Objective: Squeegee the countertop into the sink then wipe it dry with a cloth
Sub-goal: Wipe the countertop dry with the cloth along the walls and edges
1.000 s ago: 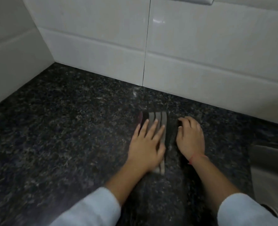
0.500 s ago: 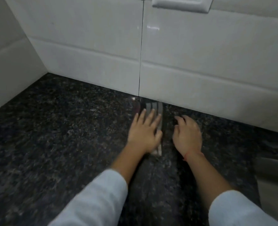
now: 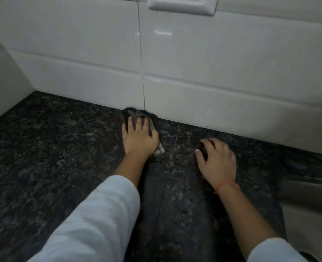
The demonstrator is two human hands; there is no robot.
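1. Against the tiled wall [image 3: 194, 91], your left hand [image 3: 140, 138] pressed the cloth [image 3: 135, 115] with flat fingers.
2. Your right hand [image 3: 216, 161] rested spread on the countertop [image 3: 52, 148], apparently holding nothing.
3. You needed even pressure along that edge.

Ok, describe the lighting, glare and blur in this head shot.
Head view: dim, even light; a small bright glare patch on the white wall tile; the dark countertop goes soft and smeared toward the lower edge; the left sleeve is blurred; the left hand pressing the cloth and the right hand on the stone are fairly sharp.
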